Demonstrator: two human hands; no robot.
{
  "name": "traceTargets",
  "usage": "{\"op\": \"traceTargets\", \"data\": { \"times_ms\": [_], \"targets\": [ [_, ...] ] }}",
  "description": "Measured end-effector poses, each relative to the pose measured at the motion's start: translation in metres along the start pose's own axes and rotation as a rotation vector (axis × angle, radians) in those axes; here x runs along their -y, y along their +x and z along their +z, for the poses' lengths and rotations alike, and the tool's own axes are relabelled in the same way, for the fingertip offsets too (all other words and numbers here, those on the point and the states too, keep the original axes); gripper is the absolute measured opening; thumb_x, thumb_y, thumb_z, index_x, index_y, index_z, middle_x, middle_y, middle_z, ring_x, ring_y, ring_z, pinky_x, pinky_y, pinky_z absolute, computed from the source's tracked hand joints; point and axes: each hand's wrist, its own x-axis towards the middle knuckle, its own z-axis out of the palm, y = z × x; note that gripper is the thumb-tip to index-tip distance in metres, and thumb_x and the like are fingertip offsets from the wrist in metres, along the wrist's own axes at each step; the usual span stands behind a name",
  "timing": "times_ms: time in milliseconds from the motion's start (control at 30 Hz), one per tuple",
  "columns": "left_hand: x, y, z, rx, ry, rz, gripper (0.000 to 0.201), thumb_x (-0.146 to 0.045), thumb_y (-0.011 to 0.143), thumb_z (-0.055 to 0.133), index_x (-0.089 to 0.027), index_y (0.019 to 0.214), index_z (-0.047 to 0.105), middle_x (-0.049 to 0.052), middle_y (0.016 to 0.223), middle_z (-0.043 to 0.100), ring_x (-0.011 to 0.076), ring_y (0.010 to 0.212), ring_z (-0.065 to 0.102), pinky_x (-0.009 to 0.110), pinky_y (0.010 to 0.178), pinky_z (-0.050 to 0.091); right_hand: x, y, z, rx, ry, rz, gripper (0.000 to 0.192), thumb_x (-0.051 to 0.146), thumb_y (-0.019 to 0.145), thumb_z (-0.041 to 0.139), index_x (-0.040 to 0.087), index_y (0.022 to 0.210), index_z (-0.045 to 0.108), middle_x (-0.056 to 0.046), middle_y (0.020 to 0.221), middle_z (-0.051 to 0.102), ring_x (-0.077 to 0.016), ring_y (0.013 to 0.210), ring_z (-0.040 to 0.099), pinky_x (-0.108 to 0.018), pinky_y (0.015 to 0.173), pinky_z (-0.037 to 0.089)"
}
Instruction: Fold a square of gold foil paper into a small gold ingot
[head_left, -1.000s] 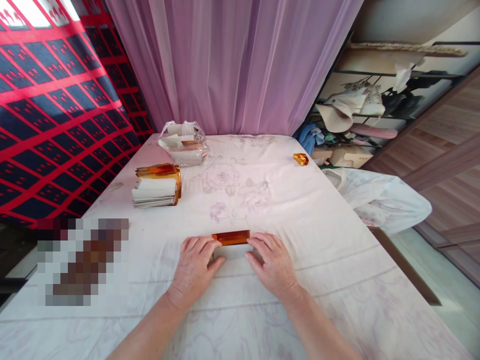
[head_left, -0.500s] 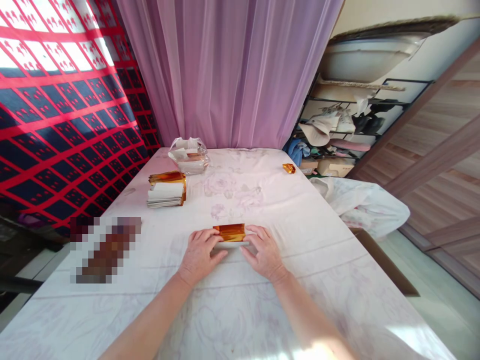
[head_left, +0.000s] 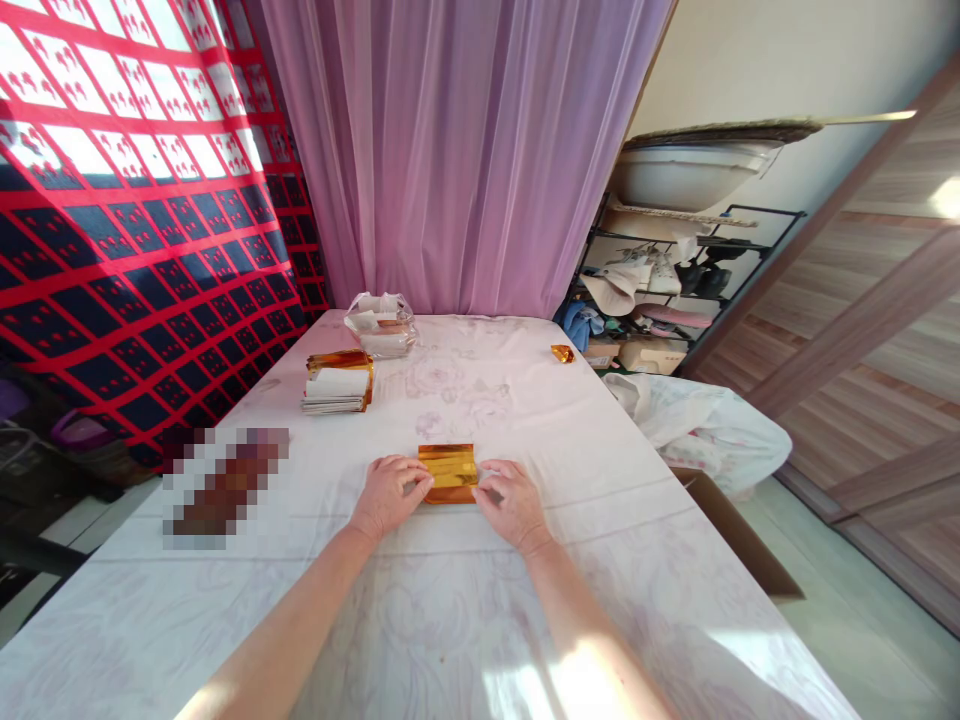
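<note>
A sheet of shiny gold foil paper (head_left: 447,472) lies on the cloth-covered table in front of me, with crosswise creases. My left hand (head_left: 391,494) pinches its near left edge between thumb and fingertips. At the opposite edge, my right hand (head_left: 511,502) is closed with thumb and fingers on the near right corner. Farther off to the left sits a stack of white-backed sheets (head_left: 337,388), with more gold foil sheets (head_left: 339,360) behind it.
A clear plastic bag (head_left: 381,325) with papers in it stands at the table's far left. A folded gold foil piece (head_left: 562,353) lies at the far right. A cardboard box (head_left: 739,535) and white bag (head_left: 705,425) are beyond the right edge. Something blurred out (head_left: 229,490) lies left.
The gold sheet now shows a larger gold face, and the pale strip along its near edge is gone from sight. Both hands' fingertips have come to its near corners. The view has shifted slightly.
</note>
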Motion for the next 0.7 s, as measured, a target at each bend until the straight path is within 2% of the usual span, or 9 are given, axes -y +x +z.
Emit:
{"op": "traceTargets", "data": {
  "times_ms": [67, 167, 233, 300, 367, 433, 533, 700],
  "targets": [
    [0.0, -0.001, 0.0, 0.006, 0.01, 0.007, 0.017, -0.035, 0.086, 0.061, -0.026, 0.091, 0.075, 0.003, 0.104, 0.076, 0.0241, 0.103, 0.065, 0.047, 0.096, 0.043, -0.001, 0.0, 0.001, 0.01, 0.001, 0.017, 0.013, 0.019, 0.08, 0.063, 0.023, 0.068, 0.068, -0.007, 0.106, 0.071, -0.0218, 0.101, 0.063, -0.042, 0.089, 0.052],
    [0.0, -0.004, 0.0, 0.021, 0.024, 0.026, 0.021, -0.032, 0.079, 0.069, -0.026, 0.099, 0.074, 0.003, 0.111, 0.074, 0.0253, 0.108, 0.063, 0.047, 0.098, 0.043, -0.004, 0.0, 0.004, 0.005, -0.018, 0.073, 0.011, 0.019, 0.079, 0.063, 0.024, 0.071, 0.068, -0.008, 0.108, 0.07, -0.0225, 0.103, 0.062, -0.043, 0.091, 0.05],
    [0.001, -0.006, -0.001, 0.029, 0.03, 0.037, 0.025, -0.031, 0.077, 0.071, -0.027, 0.102, 0.073, 0.004, 0.113, 0.073, 0.0257, 0.11, 0.062, 0.048, 0.098, 0.043, -0.007, 0.002, 0.006, -0.009, -0.057, 0.127, 0.009, 0.02, 0.08, 0.062, 0.023, 0.08, 0.07, -0.009, 0.11, 0.069, -0.0234, 0.104, 0.062, -0.044, 0.092, 0.05],
    [0.002, -0.007, -0.001, 0.033, 0.035, 0.046, 0.027, -0.031, 0.077, 0.071, -0.027, 0.103, 0.072, 0.004, 0.113, 0.073, 0.0257, 0.11, 0.062, 0.048, 0.098, 0.044, -0.01, 0.006, 0.008, -0.008, -0.115, 0.186, 0.018, 0.021, 0.081, 0.062, 0.024, 0.095, 0.071, -0.01, 0.116, 0.067, -0.0248, 0.108, 0.061, -0.045, 0.092, 0.049],
    [0.002, -0.007, 0.0, 0.032, 0.039, 0.054, 0.027, -0.031, 0.078, 0.071, -0.027, 0.104, 0.072, 0.004, 0.113, 0.072, 0.0254, 0.11, 0.062, 0.048, 0.099, 0.044, -0.012, 0.013, 0.009, 0.034, -0.164, 0.225, 0.028, 0.023, 0.082, 0.063, 0.026, 0.109, 0.069, -0.01, 0.123, 0.064, -0.0266, 0.115, 0.058, -0.047, 0.092, 0.048],
    [0.003, -0.008, 0.0, 0.03, 0.04, 0.062, 0.026, -0.032, 0.078, 0.071, -0.026, 0.103, 0.071, 0.004, 0.113, 0.072, 0.0251, 0.109, 0.062, 0.047, 0.098, 0.044, -0.014, 0.022, 0.009, 0.113, -0.174, 0.239, 0.032, 0.024, 0.083, 0.063, 0.028, 0.115, 0.068, -0.009, 0.129, 0.062, -0.0276, 0.123, 0.053, -0.049, 0.094, 0.047],
    [0.003, -0.009, 0.001, 0.025, 0.04, 0.07, 0.026, -0.031, 0.08, 0.069, -0.026, 0.105, 0.071, 0.004, 0.113, 0.071, 0.0245, 0.11, 0.06, 0.046, 0.099, 0.044, -0.015, 0.036, 0.007, 0.227, -0.127, 0.274, 0.028, 0.025, 0.085, 0.062, 0.029, 0.112, 0.069, -0.008, 0.133, 0.06, -0.028, 0.131, 0.047, -0.052, 0.097, 0.044],
    [0.001, -0.012, 0.002, 0.008, 0.049, 0.077, 0.025, -0.03, 0.081, 0.067, -0.026, 0.106, 0.071, 0.005, 0.115, 0.069, 0.024, 0.11, 0.059, 0.046, 0.1, 0.044, -0.017, 0.046, 0.004, 0.312, -0.035, 0.342, 0.01, 0.024, 0.079, 0.068, 0.027, 0.088, 0.073, -0.004, 0.137, 0.059, -0.0284, 0.138, 0.04, -0.056, 0.104, 0.036]
  ]
}}
